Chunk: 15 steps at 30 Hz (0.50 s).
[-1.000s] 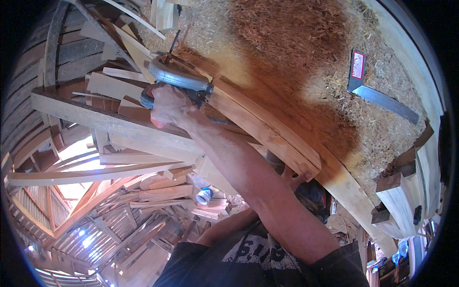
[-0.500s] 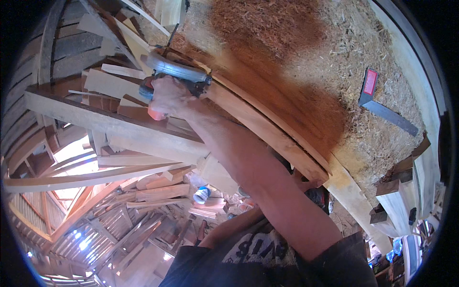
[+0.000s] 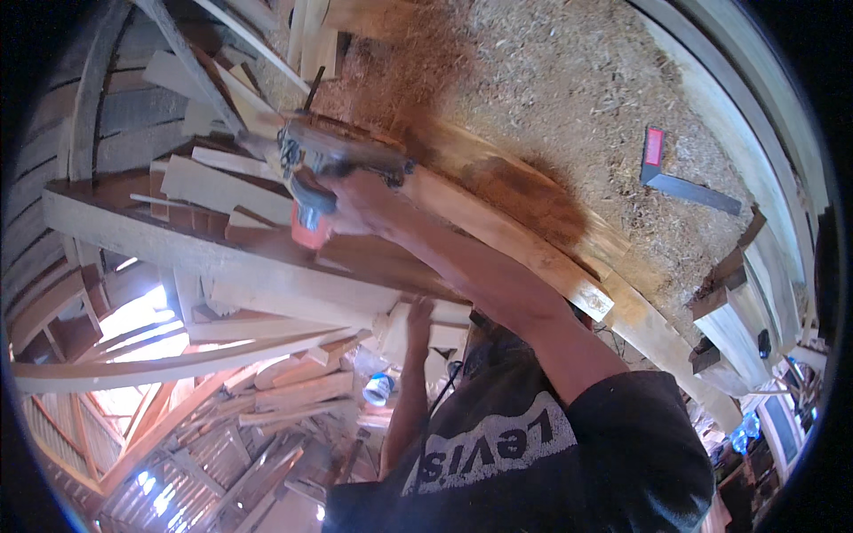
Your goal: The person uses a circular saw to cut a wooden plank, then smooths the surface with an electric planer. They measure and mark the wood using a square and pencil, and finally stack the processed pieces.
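Observation:
My right hand (image 3: 351,202) is closed around the handle of a circular saw (image 3: 342,153), a grey power tool with an orange-red lower part, smeared by motion. The saw is at the far left end of a long wooden strip (image 3: 506,233), whose squared near end shows pale cut grain. A thin dark rod (image 3: 314,89) sticks up from the saw. Next to the strip lies another brown board (image 3: 542,182), partly in shadow. My left hand (image 3: 418,322) is lower, by a pale wooden block (image 3: 391,330), its fingers extended and blurred; it appears to hold nothing.
Wood shavings (image 3: 551,80) cover the bench beyond the strips. On them lies a try square (image 3: 689,188) with a red patch. A thick beam (image 3: 213,244) and several offcuts (image 3: 213,186) are at left. Stacked timber (image 3: 742,329) stands at right; a white-and-blue can (image 3: 378,389) is below.
My left hand has left the near end of the strips and moved left and toward me. The saw has tilted in my right hand. The two strips now lie farther apart, the nearer one shifted.

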### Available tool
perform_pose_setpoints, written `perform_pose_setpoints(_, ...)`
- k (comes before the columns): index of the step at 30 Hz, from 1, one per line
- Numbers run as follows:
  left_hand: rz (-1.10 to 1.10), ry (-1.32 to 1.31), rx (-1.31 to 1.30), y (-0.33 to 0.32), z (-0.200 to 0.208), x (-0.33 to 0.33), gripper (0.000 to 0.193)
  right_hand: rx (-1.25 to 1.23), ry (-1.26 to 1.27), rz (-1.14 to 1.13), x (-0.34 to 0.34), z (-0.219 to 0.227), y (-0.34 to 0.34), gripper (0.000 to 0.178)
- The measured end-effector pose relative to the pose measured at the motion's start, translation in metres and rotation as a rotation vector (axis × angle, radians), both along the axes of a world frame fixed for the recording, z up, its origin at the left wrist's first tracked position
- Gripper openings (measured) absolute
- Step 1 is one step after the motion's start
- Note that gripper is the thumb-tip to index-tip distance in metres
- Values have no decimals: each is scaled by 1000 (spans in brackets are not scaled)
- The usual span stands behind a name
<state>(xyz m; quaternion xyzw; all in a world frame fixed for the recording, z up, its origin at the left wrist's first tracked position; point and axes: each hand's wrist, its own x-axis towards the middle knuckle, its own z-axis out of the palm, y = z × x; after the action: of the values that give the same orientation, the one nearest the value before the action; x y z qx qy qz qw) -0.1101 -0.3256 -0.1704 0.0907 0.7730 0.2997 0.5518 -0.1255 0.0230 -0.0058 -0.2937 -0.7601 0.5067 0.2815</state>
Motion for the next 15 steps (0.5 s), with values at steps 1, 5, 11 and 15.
perform_pose_setpoints(1,214,-20,25,-28,3,-15,71,23,13,-7,10,0,-6,50)
perform_pose_setpoints(5,680,-77,-108,-140,-3,-52,67,21,-239,78,122,66,-37,64)
perform_pose_setpoints(11,607,-220,-181,-141,-28,-29,79,55,-164,-264,306,142,-106,39)
perform_pose_setpoints(15,334,-117,70,23,3,18,77,-70,-299,-733,418,186,-194,40)
